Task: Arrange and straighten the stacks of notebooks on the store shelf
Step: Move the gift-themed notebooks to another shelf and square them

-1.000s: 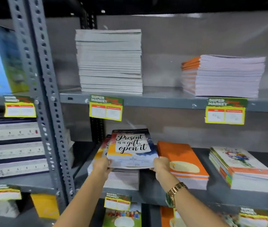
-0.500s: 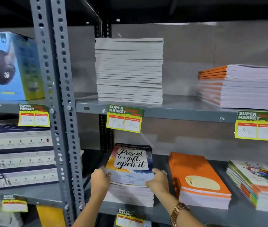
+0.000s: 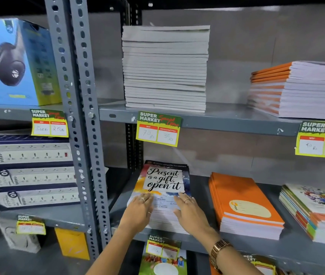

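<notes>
A stack of notebooks (image 3: 164, 180) with a "Present is a gift, open it" cover sits on the lower grey shelf (image 3: 201, 187). My left hand (image 3: 137, 211) lies flat on the near left part of the top cover, fingers spread. My right hand (image 3: 191, 212) rests flat on the near right part, a gold watch on its wrist. To the right lie an orange notebook stack (image 3: 243, 203) and a floral-cover stack (image 3: 314, 209). On the upper shelf stand a tall grey-white stack (image 3: 165, 68) and an orange-spined stack (image 3: 300, 88).
A perforated grey upright (image 3: 78, 108) divides the shelving. Left of it stand a blue headphone box (image 3: 16, 62) and stacked power-strip boxes (image 3: 28, 171). Yellow price tags (image 3: 158, 129) hang from the shelf edges. More notebooks (image 3: 162, 262) show on the shelf below.
My hands have shifted from gripping the sides of the top notebook to lying flat on its cover, and the notebook now sits square on the stack. The view has moved closer.
</notes>
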`<state>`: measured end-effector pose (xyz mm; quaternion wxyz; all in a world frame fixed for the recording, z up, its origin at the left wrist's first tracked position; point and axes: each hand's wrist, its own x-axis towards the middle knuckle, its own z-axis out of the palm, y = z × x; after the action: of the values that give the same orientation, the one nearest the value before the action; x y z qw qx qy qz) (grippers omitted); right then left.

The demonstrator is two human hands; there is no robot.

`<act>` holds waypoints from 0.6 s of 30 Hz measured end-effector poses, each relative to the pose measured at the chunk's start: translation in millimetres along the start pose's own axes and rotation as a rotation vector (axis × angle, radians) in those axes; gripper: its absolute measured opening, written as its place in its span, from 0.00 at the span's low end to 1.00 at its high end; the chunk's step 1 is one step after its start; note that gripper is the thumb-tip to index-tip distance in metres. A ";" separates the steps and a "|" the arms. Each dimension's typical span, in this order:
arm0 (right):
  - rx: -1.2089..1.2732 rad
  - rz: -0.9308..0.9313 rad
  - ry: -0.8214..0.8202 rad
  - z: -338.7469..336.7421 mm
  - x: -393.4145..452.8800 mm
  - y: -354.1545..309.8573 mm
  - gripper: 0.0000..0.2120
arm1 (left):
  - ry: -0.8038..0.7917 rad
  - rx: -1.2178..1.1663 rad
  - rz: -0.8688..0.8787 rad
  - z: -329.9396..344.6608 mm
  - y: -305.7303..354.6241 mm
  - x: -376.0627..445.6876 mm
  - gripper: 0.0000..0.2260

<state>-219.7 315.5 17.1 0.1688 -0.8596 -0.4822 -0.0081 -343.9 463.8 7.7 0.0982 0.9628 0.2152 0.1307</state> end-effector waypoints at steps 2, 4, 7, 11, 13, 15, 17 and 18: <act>-0.053 -0.005 -0.047 4.4 1.6 1.5 0.26 | 0.008 0.050 0.020 3.5 -2.6 0.1 0.21; -0.089 -0.001 -0.070 9.0 2.4 3.5 0.26 | 0.003 0.057 0.023 4.8 -5.5 1.4 0.22; -0.161 -0.009 -0.046 16.6 3.3 4.6 0.26 | -0.017 0.018 0.032 6.0 -9.7 4.6 0.22; -0.196 -0.008 0.000 23.0 3.8 4.7 0.26 | -0.025 0.020 0.059 5.0 -12.6 9.3 0.23; -0.206 -0.014 0.012 24.5 3.6 6.1 0.26 | -0.032 0.019 0.067 4.3 -13.9 11.2 0.23; -0.210 -0.019 0.026 27.0 3.5 7.4 0.26 | -0.029 0.021 0.075 5.9 -15.1 11.8 0.23; -0.204 -0.020 0.044 29.3 3.3 7.7 0.26 | 0.012 0.043 0.079 8.9 -15.3 9.8 0.23; -0.200 -0.022 0.052 30.4 3.8 7.9 0.26 | 0.040 0.051 0.076 10.5 -15.0 8.9 0.23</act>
<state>-215.6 323.9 -13.1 0.0949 -0.8662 -0.4840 -0.0804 -338.9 479.7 -4.1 0.0642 0.9696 0.1837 0.1482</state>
